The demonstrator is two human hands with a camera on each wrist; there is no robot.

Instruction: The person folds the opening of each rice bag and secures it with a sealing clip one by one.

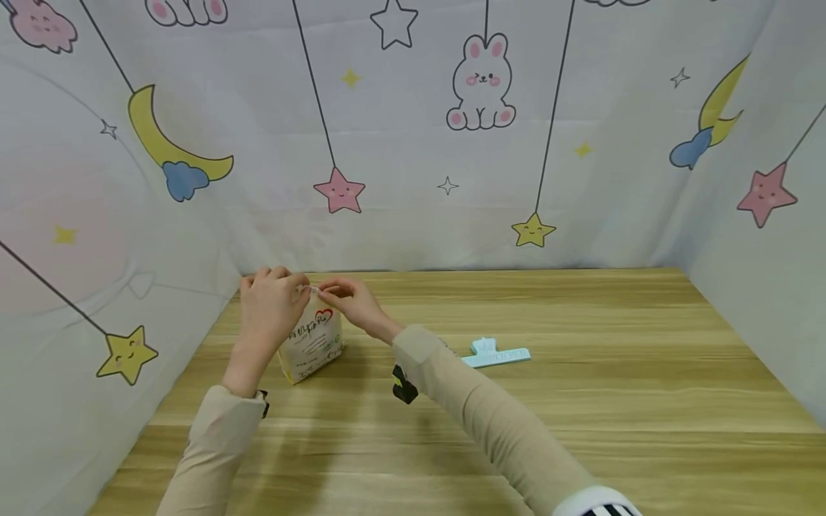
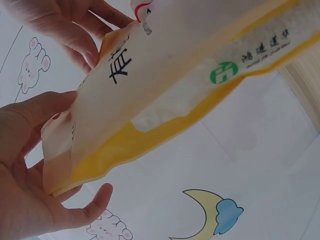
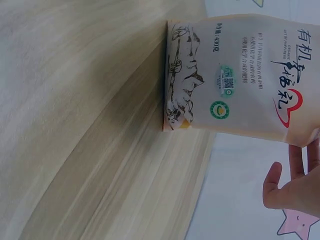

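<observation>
A cream paper-like food bag (image 1: 312, 351), printed with dark characters and a red heart, stands upright on the table at the left. Its side has yellow borders and a clear window with whitish contents behind it, seen in the left wrist view. My left hand (image 1: 269, 307) pinches one end of the bag's top edge between thumb and fingers, with the little finger held away. At the other end of that edge, my right hand (image 1: 356, 304) pinches with thumb and fingertips. The right wrist view shows the bag's bottom on the tabletop and my right hand (image 3: 297, 187) partly cut off.
A light-blue bag clip (image 1: 497, 357) lies on the wooden table (image 1: 613, 416), right of the bag and partly behind my right sleeve (image 1: 477, 394). White cloth (image 1: 413, 143) with cartoon stars, moons and rabbits hangs behind and at both sides.
</observation>
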